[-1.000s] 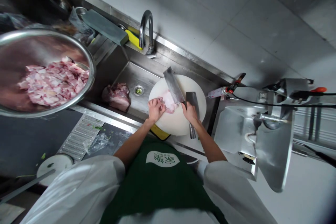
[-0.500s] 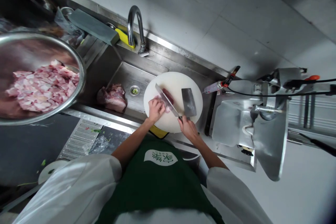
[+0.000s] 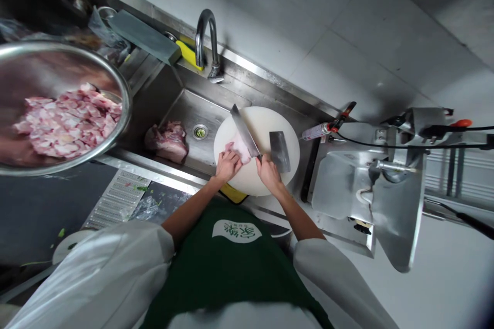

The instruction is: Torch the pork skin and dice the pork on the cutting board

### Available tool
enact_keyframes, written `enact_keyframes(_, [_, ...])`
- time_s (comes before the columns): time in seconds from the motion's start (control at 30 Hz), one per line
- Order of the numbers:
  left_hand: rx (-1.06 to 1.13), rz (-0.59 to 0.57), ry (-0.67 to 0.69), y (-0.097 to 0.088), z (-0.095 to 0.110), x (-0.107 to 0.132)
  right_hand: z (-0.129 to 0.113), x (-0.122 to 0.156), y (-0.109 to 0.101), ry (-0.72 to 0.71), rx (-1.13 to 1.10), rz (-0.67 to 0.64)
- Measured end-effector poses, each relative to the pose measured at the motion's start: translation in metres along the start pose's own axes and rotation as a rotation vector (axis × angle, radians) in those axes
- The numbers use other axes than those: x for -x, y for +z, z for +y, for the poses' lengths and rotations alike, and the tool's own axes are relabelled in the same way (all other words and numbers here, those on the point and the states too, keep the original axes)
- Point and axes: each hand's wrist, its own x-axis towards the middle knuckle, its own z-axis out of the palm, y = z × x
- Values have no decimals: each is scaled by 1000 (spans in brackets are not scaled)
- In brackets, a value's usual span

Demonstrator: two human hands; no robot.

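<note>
My right hand (image 3: 269, 171) is closed around the handle of a cleaver (image 3: 244, 130), whose blade slants up and left over the round white cutting board (image 3: 258, 185). Fingers curled, my left hand (image 3: 228, 164) grips a pale pink piece of raw meat (image 3: 238, 148) on the board, just left of the blade. A second cleaver (image 3: 279, 151) lies flat on the right side of the board. In the sink (image 3: 210, 100), left of the board, rests a larger chunk of raw meat (image 3: 169, 142).
A steel bowl (image 3: 125, 108) of cut meat pieces (image 3: 73, 121) stands at the left. Behind the sink rise a faucet (image 3: 200, 36) and, beside it, a grey whetstone-like block (image 3: 144, 36). A metal slicing machine (image 3: 337, 180) and a spray can (image 3: 315, 131) are at the right.
The cleaver in my right hand has moved slightly left and its blade tip reaches farther up the board. The dark red meat beside the blade no longer shows; pale meat lies left of it.
</note>
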Motion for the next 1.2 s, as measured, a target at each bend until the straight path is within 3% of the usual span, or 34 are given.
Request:
enact_keyframes(0.1, [-5, 57, 7, 0, -7, 4, 23, 5, -2, 21, -27, -16])
enact_keyframes(0.27, [53, 131, 48, 6, -13, 10, 59, 39, -3, 78, -13, -11])
enact_keyframes(0.4, [108, 191, 19, 4, -17, 16, 45, 57, -3, 140, 9, 54])
enact_keyframes(0.53, [125, 288, -39, -1, -18, -2, 17, 53, 3, 59, 15, 38])
enact_keyframes(0.63, [133, 173, 17, 1, -14, -29, 12, 52, 13, 5, 37, -13])
enact_keyframes(0.73, [102, 48, -3, 5, -9, -48, 25, 63, 23, 47, 71, -71])
enact_keyframes(0.83, [76, -24, -42, 6, -8, -52, 33, 69, 26, 87, 112, -129])
enact_keyframes(0.97, [58, -105, -19, 4, -9, -48, 8, 38, 14, 21, 94, -90])
enact_keyframes(1.1, [38, -87, -52, 2, -13, -47, 0, 15, 4, -40, 80, -55])
enact_keyframes(1.2, [33, -30, -69, 4, -18, -45, 30, 44, 17, 39, 108, -127])
